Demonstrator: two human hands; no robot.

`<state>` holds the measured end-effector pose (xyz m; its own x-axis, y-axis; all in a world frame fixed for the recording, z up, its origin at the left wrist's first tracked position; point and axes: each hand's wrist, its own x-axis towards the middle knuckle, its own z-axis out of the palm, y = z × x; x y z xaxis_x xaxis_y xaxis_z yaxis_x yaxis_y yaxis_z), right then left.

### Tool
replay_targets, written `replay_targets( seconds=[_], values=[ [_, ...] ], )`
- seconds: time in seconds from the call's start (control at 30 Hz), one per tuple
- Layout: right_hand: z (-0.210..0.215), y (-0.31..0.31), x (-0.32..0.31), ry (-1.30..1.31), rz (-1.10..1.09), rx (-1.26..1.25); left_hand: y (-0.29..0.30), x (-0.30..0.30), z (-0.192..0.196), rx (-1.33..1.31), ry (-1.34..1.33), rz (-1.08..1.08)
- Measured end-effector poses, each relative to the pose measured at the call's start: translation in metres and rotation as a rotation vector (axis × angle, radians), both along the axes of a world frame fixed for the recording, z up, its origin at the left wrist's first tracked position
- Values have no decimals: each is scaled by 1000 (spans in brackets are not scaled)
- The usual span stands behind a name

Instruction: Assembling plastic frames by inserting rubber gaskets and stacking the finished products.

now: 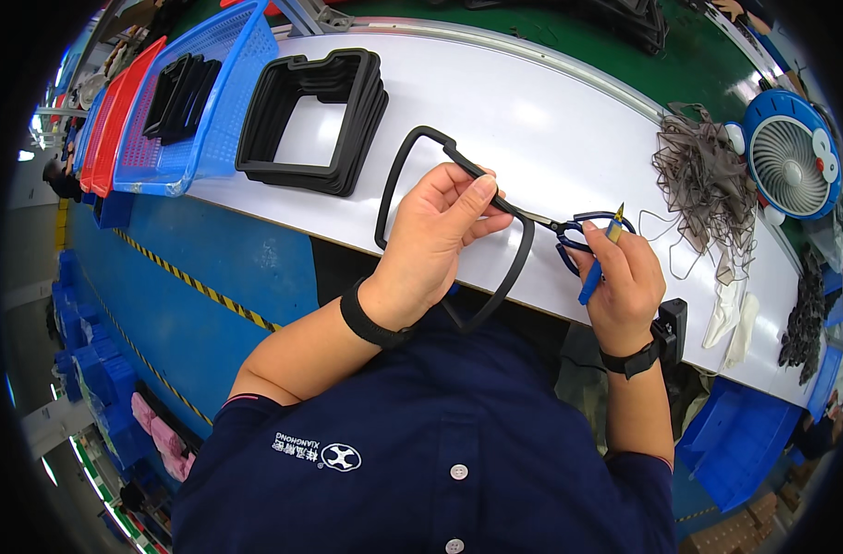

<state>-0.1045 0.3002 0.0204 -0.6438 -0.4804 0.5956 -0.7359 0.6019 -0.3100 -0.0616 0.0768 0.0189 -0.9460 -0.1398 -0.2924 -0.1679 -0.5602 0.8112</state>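
Note:
A thin black rubber gasket [511, 277], shaped as a bent rectangular frame, hangs over the table's near edge. My left hand [444, 217] pinches its upper side between thumb and fingers. My right hand [624, 272] is closed around dark blue-handled scissors [569, 231], whose blades reach left to the gasket beside my left fingertips. A slim blue and yellow tool with a pointed tip [589, 283] is also held in my right hand; its exact kind is unclear. Whether the blades touch the rubber cannot be made out.
A stack of black gaskets [297, 171] stands on the white table [458, 74], beside a blue basket [246, 74] holding more. On the right lie a tangled heap of grey strips [703, 175], white gloves [731, 319] and a blue fan [791, 166]. A blue bin [735, 443] sits below.

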Motion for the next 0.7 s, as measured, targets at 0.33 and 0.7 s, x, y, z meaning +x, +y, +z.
replay_targets(
  seconds=[0.33, 0.7],
  values=[
    [-16, 8, -30, -269, -288, -143, -2, 0, -3, 31, -37, -63],
    [12, -46, 2, -948, 99, -535, 1, 1, 1, 59, -29, -93]
  ],
)
